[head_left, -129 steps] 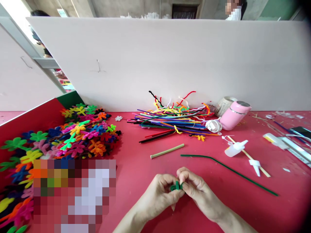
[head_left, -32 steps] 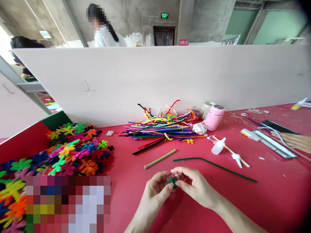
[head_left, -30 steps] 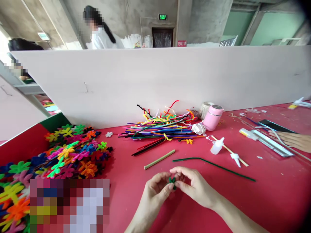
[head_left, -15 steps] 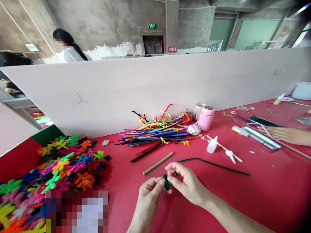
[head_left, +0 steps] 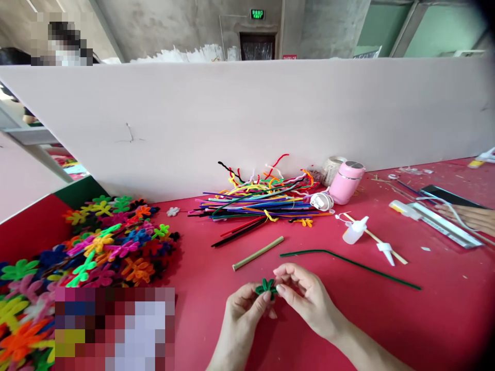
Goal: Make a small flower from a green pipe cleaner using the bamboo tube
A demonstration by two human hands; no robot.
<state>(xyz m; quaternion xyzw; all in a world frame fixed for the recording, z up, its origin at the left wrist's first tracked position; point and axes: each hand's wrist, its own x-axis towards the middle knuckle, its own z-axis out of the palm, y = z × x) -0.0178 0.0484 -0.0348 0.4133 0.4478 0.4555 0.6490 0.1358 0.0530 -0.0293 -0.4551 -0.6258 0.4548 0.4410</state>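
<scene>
One dark-green pipe-cleaner flower (head_left: 266, 285) is pinched in my left grip (head_left: 245, 306); my right grip (head_left: 307, 296) touches the three-o'clock petal (head_left: 274, 290), whether pinching I cannot tell. Uneven pressure there could bend that petal. My forearms (head_left: 363, 342) slant in from seven and four o'clock. At twelve, a pale-green straight rod (head_left: 258, 253) lies on the red counter (head_left: 197, 319).

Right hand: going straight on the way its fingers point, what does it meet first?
Likely the green fuzzy flower in the left hand, close by the thumb tip of the right hand; whether they touch is unclear.
</scene>
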